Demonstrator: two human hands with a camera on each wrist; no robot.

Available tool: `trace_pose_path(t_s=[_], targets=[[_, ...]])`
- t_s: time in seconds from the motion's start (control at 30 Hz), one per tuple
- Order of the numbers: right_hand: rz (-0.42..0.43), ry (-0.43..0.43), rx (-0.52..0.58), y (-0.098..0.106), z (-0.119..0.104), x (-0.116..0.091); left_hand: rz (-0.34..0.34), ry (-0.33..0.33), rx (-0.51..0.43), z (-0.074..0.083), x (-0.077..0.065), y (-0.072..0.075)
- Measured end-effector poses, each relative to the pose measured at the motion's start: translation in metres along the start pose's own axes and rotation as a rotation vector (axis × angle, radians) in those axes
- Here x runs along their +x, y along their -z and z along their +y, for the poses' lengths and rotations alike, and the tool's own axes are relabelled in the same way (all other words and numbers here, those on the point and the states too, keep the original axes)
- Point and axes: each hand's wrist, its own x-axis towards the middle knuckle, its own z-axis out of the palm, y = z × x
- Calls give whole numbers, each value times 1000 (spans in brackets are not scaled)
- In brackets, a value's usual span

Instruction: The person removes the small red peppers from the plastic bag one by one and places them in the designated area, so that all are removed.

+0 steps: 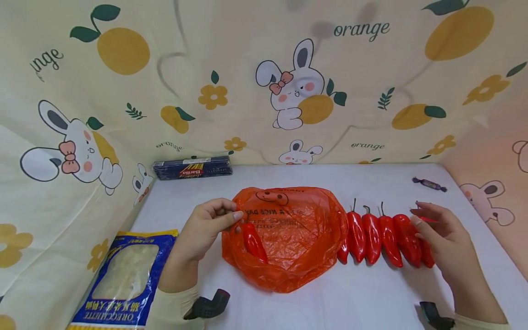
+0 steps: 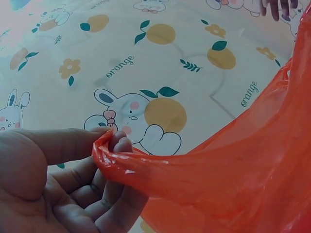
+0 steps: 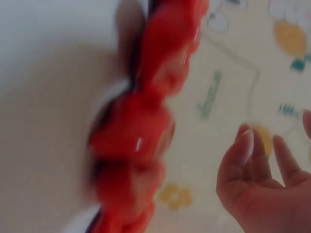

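An orange-red plastic bag (image 1: 297, 245) lies spread with its mouth open, one red chili pepper (image 1: 255, 243) inside near its left side. My left hand (image 1: 206, 231) pinches the bag's left rim between thumb and fingers; the left wrist view shows the gathered plastic (image 2: 131, 165) in that grip. Right of the bag, several glossy red chili peppers (image 1: 372, 238) lie in a row, stems pointing away. Over the row's right end is my right hand (image 1: 449, 247), partly hiding the last peppers. In the right wrist view its thumb and fingers stand apart, holding nothing; the peppers (image 3: 136, 131) are blurred there.
A blue and yellow orecchiette bag (image 1: 123, 275) lies at the left, partly behind the left forearm. At the back left sits a dark blue Barilla spaghetti box (image 1: 192, 168). A small purple wrapped candy (image 1: 429, 184) is at the back right of the white table (image 1: 313, 307).
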Motion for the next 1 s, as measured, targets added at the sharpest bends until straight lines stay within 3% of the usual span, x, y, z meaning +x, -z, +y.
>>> trace_pose_path(t_s=[0.2, 0.47, 0.7, 1.0], targets=[[-172, 128, 48, -24, -20, -6, 13, 6, 6, 1, 0, -1], [-431, 189, 267, -55, -52, -19, 16, 19, 2, 2, 0, -1], [-551, 219, 381, -83, -78, -26, 10, 12, 7, 2, 0, -1], [-666, 195, 459, -126, -90, -35, 3, 6, 7, 1, -1, 1]])
